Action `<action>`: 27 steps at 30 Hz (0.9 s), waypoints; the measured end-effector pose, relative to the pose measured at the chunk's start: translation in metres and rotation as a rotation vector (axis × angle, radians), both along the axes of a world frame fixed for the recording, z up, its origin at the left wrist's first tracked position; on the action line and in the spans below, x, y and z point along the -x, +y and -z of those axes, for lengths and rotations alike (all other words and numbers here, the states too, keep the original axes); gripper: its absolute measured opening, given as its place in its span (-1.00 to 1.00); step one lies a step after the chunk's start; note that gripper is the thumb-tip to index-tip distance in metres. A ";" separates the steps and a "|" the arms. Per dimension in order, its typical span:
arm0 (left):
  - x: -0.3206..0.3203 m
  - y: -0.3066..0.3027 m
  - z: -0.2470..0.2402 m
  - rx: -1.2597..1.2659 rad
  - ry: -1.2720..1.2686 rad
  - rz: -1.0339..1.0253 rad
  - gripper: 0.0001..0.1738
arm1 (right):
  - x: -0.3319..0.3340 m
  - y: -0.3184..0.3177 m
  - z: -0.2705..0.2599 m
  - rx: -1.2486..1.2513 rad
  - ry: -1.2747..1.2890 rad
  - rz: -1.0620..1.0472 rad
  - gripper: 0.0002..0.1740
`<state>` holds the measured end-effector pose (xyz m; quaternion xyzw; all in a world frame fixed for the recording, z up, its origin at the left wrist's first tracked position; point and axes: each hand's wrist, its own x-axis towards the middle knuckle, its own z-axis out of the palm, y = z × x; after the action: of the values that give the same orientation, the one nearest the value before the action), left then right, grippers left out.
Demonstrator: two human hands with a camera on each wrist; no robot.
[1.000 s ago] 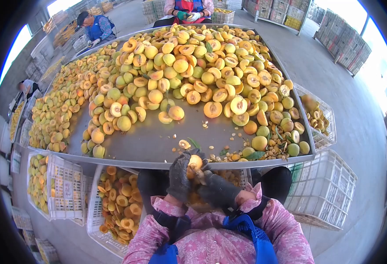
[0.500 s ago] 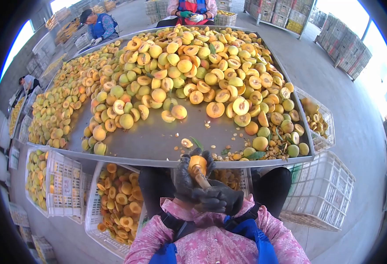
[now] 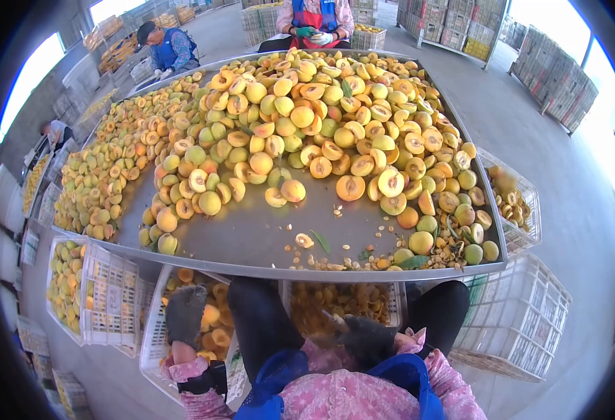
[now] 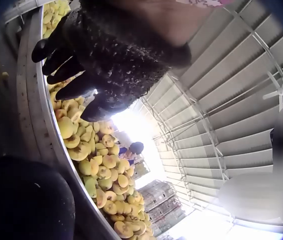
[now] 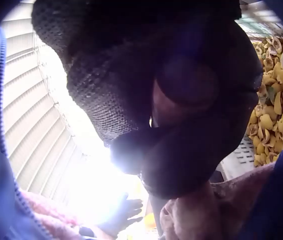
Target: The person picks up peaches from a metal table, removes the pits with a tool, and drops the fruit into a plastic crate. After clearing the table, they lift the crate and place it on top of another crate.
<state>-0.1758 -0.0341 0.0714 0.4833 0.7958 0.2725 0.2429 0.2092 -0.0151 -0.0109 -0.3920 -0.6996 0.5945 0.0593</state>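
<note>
My left hand (image 3: 185, 315), in a dark glove, hangs over a white crate (image 3: 155, 334) of pitted peach halves (image 3: 216, 323) at the left. In the left wrist view its fingers (image 4: 74, 85) are spread and hold nothing. My right hand (image 3: 367, 339), gloved too, is in front of my lap and grips a short tool (image 3: 337, 322). The right wrist view shows the curled fingers (image 5: 181, 160) around the round butt of its handle (image 5: 186, 92). Beyond the hands, a metal-topped table (image 3: 244, 234) bears a big heap of halved peaches (image 3: 300, 115).
Between my knees, under the table edge, stands another crate (image 3: 398, 301) with peach pieces. A white crate (image 3: 517, 318) is at the right, and a crate of peaches (image 3: 111, 294) at the far left. Loose pits and a leaf (image 3: 321, 242) lie near the table's front edge. Other people work beyond.
Both hands were together at a peach half, the tool pressed into it. My left hand has since moved left over the crate and let go of the peach; the right has stayed near my lap.
</note>
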 end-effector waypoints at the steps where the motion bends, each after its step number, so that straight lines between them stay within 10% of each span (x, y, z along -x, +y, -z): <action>1: -0.003 0.007 -0.006 0.014 0.332 0.016 -0.68 | 0.000 -0.001 -0.001 0.000 0.004 -0.001 -0.74; 3: -0.008 0.038 0.010 -0.201 0.117 0.066 -0.66 | 0.002 -0.002 -0.007 -0.933 -0.064 -0.406 -0.76; 4: -0.012 0.058 0.018 -0.412 -0.107 0.118 -0.63 | 0.002 0.002 -0.002 -0.936 -0.061 -0.406 -0.76; 8: -0.073 0.172 -0.007 -0.110 0.009 0.111 -0.48 | 0.006 0.002 0.025 -0.775 -0.007 -0.264 -0.75; 13: -0.088 0.277 0.094 -0.023 0.157 0.289 -0.46 | -0.002 0.000 0.060 -0.565 0.044 -0.082 -0.74; 19: -0.101 0.225 0.107 -0.006 -1.477 0.155 -0.57 | -0.009 -0.007 0.059 -0.313 0.106 0.082 -0.73; 21: -0.119 0.189 0.080 -0.011 -1.555 0.139 -0.53 | 0.000 0.027 -0.039 0.457 0.046 0.237 -0.65; 27: -0.164 0.125 0.023 0.068 -1.970 0.086 -0.42 | 0.020 0.030 -0.083 0.240 0.196 0.369 -0.67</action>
<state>-0.0118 0.0907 0.0480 0.0617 0.2269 0.5212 0.8204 0.1891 0.0148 0.0717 -0.4579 -0.5312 0.6877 0.1875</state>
